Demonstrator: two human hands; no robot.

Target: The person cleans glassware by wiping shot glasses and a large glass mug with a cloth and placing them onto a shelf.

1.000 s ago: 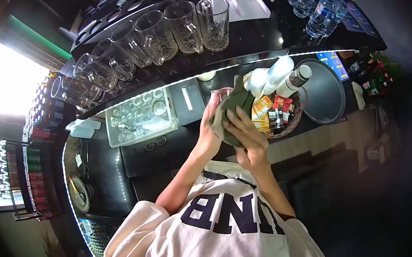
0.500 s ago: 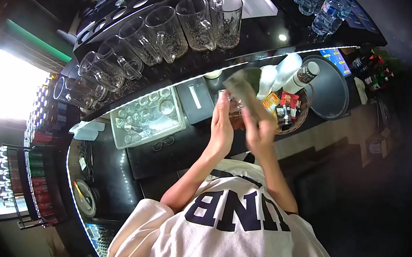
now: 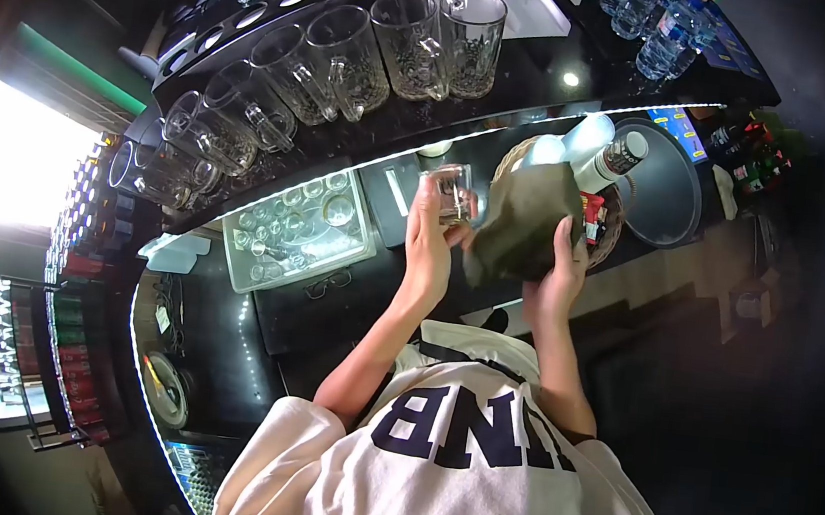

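A small clear glass [image 3: 456, 188] is gripped in my left hand [image 3: 427, 249], its fingers wrapped around the side. My right hand [image 3: 560, 268] pinches a dark olive-grey cloth [image 3: 525, 219], thumb on top and the other fingers mostly hidden beneath. The cloth hangs spread out just right of the glass; its left edge comes close to my left fingertips, and I cannot tell whether they touch. Behind the cloth, a wicker basket [image 3: 611, 240] with sachets and a white cup-like stack is partly covered.
Several glass mugs [image 3: 347, 65] line the raised black shelf. Below it, a pale plastic bin [image 3: 365, 253] holds small glasses. To the right are a round dark tray [image 3: 665, 199] and, higher up, several water bottles [image 3: 664, 43]. Eyeglasses [image 3: 331, 283] lie beside the bin.
The cloth has come away from over the glass and moved right and down with my right hand. The glass now shows plainly in my left hand.
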